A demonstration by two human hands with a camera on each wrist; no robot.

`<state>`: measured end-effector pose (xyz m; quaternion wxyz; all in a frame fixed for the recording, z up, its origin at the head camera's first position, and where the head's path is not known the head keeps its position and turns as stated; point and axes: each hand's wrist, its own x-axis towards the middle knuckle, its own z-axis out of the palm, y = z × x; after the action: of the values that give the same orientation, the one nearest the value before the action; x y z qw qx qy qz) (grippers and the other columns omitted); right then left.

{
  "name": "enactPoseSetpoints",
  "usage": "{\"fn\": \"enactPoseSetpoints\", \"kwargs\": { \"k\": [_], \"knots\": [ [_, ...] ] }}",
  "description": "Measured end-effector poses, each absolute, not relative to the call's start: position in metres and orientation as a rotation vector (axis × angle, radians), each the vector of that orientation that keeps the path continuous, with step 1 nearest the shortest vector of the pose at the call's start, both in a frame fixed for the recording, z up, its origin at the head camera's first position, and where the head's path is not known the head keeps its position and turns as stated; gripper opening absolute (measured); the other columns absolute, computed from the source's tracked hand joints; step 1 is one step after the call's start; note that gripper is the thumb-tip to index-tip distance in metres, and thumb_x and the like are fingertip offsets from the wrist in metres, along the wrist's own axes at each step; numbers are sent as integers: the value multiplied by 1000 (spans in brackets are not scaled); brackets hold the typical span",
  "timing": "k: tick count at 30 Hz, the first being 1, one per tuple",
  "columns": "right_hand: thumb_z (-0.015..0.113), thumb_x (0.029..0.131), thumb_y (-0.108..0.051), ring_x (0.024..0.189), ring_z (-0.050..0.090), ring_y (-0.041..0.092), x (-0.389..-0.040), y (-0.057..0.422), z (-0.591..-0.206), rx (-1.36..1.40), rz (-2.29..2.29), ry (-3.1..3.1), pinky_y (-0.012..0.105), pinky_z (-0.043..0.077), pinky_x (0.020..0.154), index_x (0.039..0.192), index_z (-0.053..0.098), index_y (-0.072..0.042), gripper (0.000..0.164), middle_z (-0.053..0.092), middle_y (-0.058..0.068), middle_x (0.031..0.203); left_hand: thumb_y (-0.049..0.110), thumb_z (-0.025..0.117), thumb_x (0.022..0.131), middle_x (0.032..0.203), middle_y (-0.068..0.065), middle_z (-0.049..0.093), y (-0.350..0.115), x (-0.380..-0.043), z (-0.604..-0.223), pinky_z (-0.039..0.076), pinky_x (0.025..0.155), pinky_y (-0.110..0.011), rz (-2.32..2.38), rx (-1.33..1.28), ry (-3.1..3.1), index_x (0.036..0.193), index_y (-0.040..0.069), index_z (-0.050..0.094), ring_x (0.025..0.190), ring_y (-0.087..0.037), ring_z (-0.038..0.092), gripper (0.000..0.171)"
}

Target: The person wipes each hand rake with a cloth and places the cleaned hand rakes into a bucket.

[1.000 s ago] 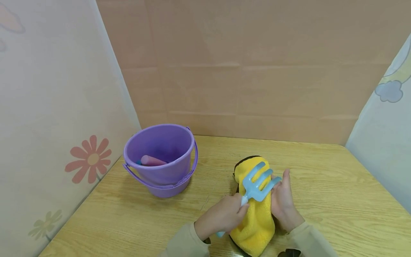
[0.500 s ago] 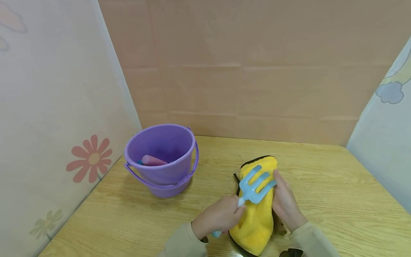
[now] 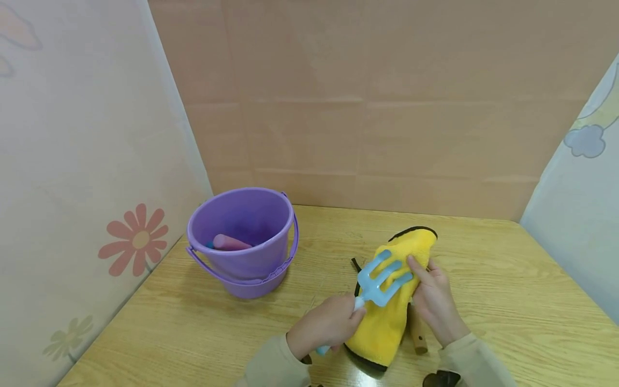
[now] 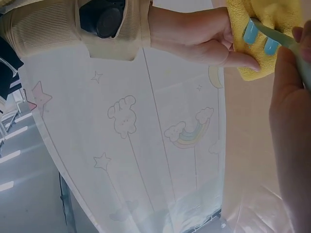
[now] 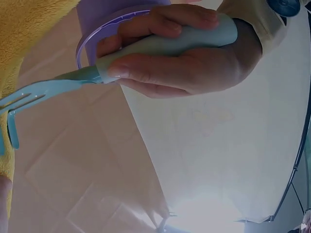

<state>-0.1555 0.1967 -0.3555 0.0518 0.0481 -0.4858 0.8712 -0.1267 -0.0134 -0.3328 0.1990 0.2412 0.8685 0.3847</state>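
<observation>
My left hand [image 3: 329, 326] grips the white handle of a light blue toy garden fork [image 3: 379, 279], its tines up against a yellow cloth [image 3: 382, 328] with black edging. The right wrist view shows the left hand [image 5: 184, 58] with fingers and thumb wrapped round the fork's handle. My right hand [image 3: 437, 301] holds the cloth at its right side, thumb on the front and fingers mostly hidden behind it. In the left wrist view the right hand [image 4: 204, 39] is at the cloth's edge, near the tines.
A purple bucket [image 3: 237, 263] stands at the left of the wooden table [image 3: 508, 279], with a pink rod-like thing [image 3: 231, 242] and something blue inside. A wooden handle [image 3: 418, 336] pokes out beneath the cloth. Printed fabric walls [image 3: 63, 134] enclose the table's sides.
The cloth's upper end has shifted to the right with my right hand, whose thumb has come onto its front. The fork has moved slightly left. The wooden handle has come into view.
</observation>
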Motion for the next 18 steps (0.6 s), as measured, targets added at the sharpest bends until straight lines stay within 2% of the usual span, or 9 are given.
{"fn": "enactPoseSetpoints", "kwargs": {
  "k": [5, 8, 10, 15, 18],
  "knots": [
    [48, 94, -5, 101, 56, 5, -155, 199, -353, 159, 2643, -1427, 18, 44, 87, 106, 59, -13, 18, 60, -5, 107, 20, 40, 99, 52, -5, 45, -14, -128, -334, 30, 29, -21, 1073, 651, 2443, 79, 4, 46, 30, -12, 37, 26],
    [47, 95, -8, 104, 53, 4, -155, 201, -351, 142, 2649, -1435, 17, 42, 88, 109, 55, -11, 17, 56, -6, 110, 19, 40, 98, 51, -5, 44, -14, -128, -334, 30, 28, -21, 1071, 651, 2446, 77, 5, 44, 29, -12, 37, 26],
    [47, 96, -13, 107, 49, 1, -155, 203, -349, 104, 2647, -1472, 15, 40, 90, 115, 48, -12, 20, 50, -8, 116, 19, 40, 98, 50, -4, 43, -14, -128, -333, 29, 28, -21, 1080, 649, 2437, 76, 6, 44, 29, -11, 36, 27],
    [43, 97, -23, 120, 34, 0, -156, 209, -348, 21, 2695, -1477, 14, 34, 95, 133, 21, -18, 42, 32, -10, 129, 20, 41, 98, 48, -2, 39, -15, -126, -331, 26, 30, -20, 1129, 658, 2412, 76, 6, 43, 30, -10, 33, 27],
    [41, 97, -24, 124, 29, 0, -157, 211, -347, -64, 2768, -1420, 14, 32, 97, 143, 6, -19, 58, 30, -12, 130, 23, 41, 98, 50, -1, 40, -15, -125, -328, 28, 30, -21, 1139, 684, 2425, 80, 5, 43, 31, -10, 35, 26]
  ]
}}
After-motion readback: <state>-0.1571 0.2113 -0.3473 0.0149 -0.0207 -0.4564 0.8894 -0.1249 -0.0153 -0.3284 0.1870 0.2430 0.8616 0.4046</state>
